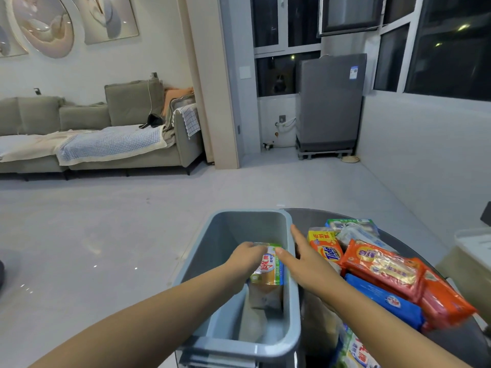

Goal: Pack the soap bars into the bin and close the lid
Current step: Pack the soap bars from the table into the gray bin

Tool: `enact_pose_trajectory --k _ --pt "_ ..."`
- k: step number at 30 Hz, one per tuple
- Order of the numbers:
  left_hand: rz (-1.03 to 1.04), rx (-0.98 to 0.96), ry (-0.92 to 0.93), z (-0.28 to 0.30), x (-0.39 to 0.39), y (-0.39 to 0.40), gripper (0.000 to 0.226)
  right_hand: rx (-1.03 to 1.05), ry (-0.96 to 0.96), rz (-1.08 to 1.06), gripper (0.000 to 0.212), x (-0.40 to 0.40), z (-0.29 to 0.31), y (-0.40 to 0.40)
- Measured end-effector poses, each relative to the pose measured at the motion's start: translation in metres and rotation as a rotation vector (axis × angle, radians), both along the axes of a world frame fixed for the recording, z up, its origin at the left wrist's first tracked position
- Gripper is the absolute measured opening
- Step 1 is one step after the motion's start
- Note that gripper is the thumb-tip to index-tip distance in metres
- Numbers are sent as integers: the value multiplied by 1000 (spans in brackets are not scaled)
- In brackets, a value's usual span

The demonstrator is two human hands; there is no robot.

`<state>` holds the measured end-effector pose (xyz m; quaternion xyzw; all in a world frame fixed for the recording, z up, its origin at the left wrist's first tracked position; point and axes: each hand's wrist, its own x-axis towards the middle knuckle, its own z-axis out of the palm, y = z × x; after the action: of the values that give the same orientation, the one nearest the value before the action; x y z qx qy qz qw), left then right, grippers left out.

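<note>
The blue-grey bin (291, 301) stands open at six o'clock in the head view, its long axis running away from the person, with a dark round table (300, 217) against its three o'clock side. On that table, from two to five o'clock, lies a heap of wrapped soap bars (382, 264): orange packs, a blue one, a yellow Tide pack and green-edged ones further back. No lid can be made out with certainty; a flat grey piece at the bin's near edge may be it.

The step in hand looks like packing, early on: one soap pack (268, 266), yellow-green with red lettering, is being set down inside the bin against its right wall, and little else shows in there.

The left hand (245, 257) reaches in from seven o'clock with fingers curled over the pack's far end, gripping it. The right hand (301, 257) comes from five o'clock, fingers straight and relaxed, resting along the bin's right rim with the thumb touching the pack.

The next move probably calls for letting the pack settle flat, then turning to the heap at three o'clock.
</note>
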<state>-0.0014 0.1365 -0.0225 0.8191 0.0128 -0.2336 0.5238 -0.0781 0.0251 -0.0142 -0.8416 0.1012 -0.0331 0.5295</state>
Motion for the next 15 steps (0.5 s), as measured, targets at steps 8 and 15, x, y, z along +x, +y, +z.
enact_pose_trajectory --k 8,15 --pt "14 -118 -436 30 -32 -8 38 -33 -266 -136 38 -35 -4 -31" --pt "-169 -81 -598 37 -59 -53 32 -334 -468 -311 20 -56 -5 -76"
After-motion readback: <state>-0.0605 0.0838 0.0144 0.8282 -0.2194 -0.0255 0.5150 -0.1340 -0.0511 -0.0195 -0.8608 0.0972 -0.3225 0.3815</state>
